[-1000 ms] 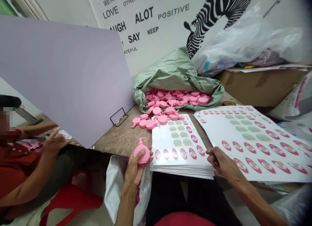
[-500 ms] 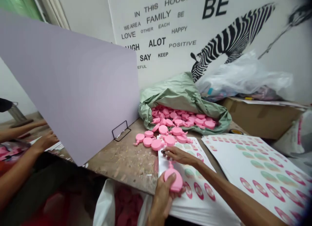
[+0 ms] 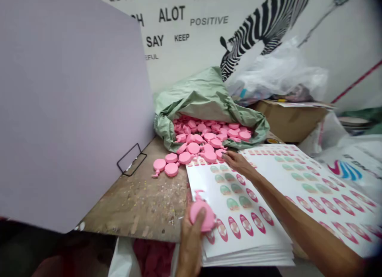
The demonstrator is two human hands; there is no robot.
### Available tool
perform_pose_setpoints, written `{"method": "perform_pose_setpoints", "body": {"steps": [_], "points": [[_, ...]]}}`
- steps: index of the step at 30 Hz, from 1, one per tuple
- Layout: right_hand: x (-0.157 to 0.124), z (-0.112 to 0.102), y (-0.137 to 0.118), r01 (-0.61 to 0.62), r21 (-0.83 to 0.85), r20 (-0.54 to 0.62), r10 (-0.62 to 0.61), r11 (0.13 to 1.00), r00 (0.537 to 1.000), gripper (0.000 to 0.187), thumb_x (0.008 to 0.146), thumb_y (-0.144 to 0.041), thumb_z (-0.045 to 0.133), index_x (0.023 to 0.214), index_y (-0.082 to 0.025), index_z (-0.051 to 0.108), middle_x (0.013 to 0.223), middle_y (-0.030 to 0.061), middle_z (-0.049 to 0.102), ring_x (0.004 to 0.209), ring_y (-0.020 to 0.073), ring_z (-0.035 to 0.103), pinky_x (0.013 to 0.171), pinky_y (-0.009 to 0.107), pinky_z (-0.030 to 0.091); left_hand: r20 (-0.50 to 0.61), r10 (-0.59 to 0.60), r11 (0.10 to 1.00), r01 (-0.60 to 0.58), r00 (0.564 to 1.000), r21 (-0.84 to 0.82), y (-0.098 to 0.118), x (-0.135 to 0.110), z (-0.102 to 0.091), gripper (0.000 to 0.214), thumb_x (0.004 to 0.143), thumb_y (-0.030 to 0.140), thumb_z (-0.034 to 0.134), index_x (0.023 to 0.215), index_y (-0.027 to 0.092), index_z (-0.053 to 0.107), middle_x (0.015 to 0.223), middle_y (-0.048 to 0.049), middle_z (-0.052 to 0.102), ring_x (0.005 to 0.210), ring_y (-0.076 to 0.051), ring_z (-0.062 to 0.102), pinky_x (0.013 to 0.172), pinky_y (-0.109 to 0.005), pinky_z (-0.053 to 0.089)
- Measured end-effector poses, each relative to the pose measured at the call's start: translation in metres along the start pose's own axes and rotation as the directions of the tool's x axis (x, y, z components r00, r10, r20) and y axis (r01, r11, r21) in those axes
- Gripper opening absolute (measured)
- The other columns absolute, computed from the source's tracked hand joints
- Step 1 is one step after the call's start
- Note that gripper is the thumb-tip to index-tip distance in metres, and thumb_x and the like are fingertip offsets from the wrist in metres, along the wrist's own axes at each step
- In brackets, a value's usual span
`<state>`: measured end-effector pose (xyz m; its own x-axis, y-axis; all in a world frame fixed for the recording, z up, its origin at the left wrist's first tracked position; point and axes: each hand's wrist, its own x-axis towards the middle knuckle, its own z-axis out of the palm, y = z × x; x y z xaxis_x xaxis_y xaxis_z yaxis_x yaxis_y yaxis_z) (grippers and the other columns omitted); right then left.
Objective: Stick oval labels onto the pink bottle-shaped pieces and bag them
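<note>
My left hand (image 3: pixel 191 237) grips a pink round, flat plastic piece (image 3: pixel 203 215) with a hooked spout at its top, like a small pump bottle. The thumb presses on its face, and the piece is above the lower left of a stack of printed sticker sheets (image 3: pixel 217 245). At the stack's far edge, my right hand (image 3: pixel 234 159) has its fingertips closed at the spout side of another pink piece (image 3: pixel 220 154). Several matching pieces (image 3: pixel 171 169) lie loose around there, in front of a green sack (image 3: pixel 205 86) that spills more of them.
A second pile of sticker sheets (image 3: pixel 322 197) lies to the right. On the left a large pale panel (image 3: pixel 74 110) stands by a black wire stand (image 3: pixel 131 159). Behind are a cardboard box (image 3: pixel 289 121) and plastic bags (image 3: pixel 277 78). A white bag (image 3: pixel 123 257) hangs below the table edge.
My right hand has moved away from the left hand to the loose pink pieces at the back. My left hand still holds its piece. The view has turned right and down.
</note>
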<state>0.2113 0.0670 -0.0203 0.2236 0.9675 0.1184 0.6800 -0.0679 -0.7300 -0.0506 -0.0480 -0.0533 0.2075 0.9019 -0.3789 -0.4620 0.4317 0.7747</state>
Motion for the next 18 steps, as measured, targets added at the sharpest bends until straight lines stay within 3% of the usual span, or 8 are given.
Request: {"method": "perform_pose_setpoints", "body": {"steps": [3,5,7,9,12,18], "points": [[-0.058,-0.024,0.028,-0.244,-0.181,-0.120,0.225,0.953,0.967,0.053,0.070,-0.068,0.058,0.083,-0.017,0.062,0.073,0.0077,0.064,0.072,0.0238,0.059,0.061,0.032,0.038,-0.108,0.143,0.972,-0.119,0.984,0.200,0.026,0.027,-0.018,0.064,0.068,0.049,0.075,0.120,0.015,0.058,0.106,-0.0119,0.069,0.088,-0.024,0.069,0.072,-0.032,0.058],[-0.093,-0.030,0.036,-0.377,-0.285,-0.141,0.351,0.881,0.926,0.058,0.069,-0.067,0.060,0.095,-0.016,0.066,0.082,0.0129,0.069,0.076,0.0309,0.063,0.063,0.037,0.039,-0.061,0.159,0.929,-0.128,0.985,0.347,0.035,0.042,-0.023,0.064,0.067,0.050,0.075,0.118,0.014,0.059,0.104,-0.0120,0.070,0.089,-0.025,0.068,0.074,-0.032,0.056],[-0.119,-0.030,0.036,-0.420,-0.432,-0.096,0.423,0.798,0.901,0.059,0.077,-0.066,0.051,0.107,-0.018,0.065,0.092,0.0140,0.071,0.085,0.0346,0.065,0.067,0.039,0.041,-0.009,0.167,0.871,-0.143,0.986,0.469,0.035,0.049,-0.018,0.060,0.068,0.051,0.074,0.115,0.014,0.062,0.103,-0.0121,0.070,0.092,-0.026,0.067,0.078,-0.034,0.054],[-0.134,-0.028,0.030,-0.391,-0.537,-0.071,0.422,0.748,0.904,0.055,0.085,-0.062,0.042,0.112,-0.019,0.064,0.097,0.0135,0.071,0.091,0.0350,0.066,0.070,0.040,0.043,0.010,0.227,0.802,-0.193,0.974,0.565,0.031,0.048,-0.006,0.056,0.067,0.049,0.073,0.111,0.015,0.065,0.106,-0.0127,0.070,0.099,-0.029,0.065,0.086,-0.036,0.051],[-0.143,-0.027,0.024,-0.316,-0.576,-0.057,0.348,0.754,0.936,0.047,0.090,-0.053,0.039,0.112,-0.018,0.062,0.096,0.0112,0.072,0.093,0.0326,0.067,0.069,0.038,0.045,0.010,0.332,0.705,-0.255,0.943,0.662,0.022,0.039,0.015,0.050,0.064,0.047,0.074,0.103,0.016,0.068,0.108,-0.0130,0.070,0.104,-0.031,0.063,0.094,-0.038,0.047],[-0.150,-0.030,0.036,-0.296,-0.500,-0.104,0.283,0.814,0.954,0.039,0.095,-0.045,0.034,0.115,-0.023,0.060,0.112,0.0061,0.067,0.092,0.0248,0.067,0.068,0.034,0.048,-0.044,0.364,0.649,-0.219,0.930,0.729,0.016,0.025,0.031,0.050,0.065,0.051,0.069,0.101,0.016,0.067,0.105,-0.0128,0.071,0.102,-0.031,0.064,0.092,-0.038,0.049]]}}
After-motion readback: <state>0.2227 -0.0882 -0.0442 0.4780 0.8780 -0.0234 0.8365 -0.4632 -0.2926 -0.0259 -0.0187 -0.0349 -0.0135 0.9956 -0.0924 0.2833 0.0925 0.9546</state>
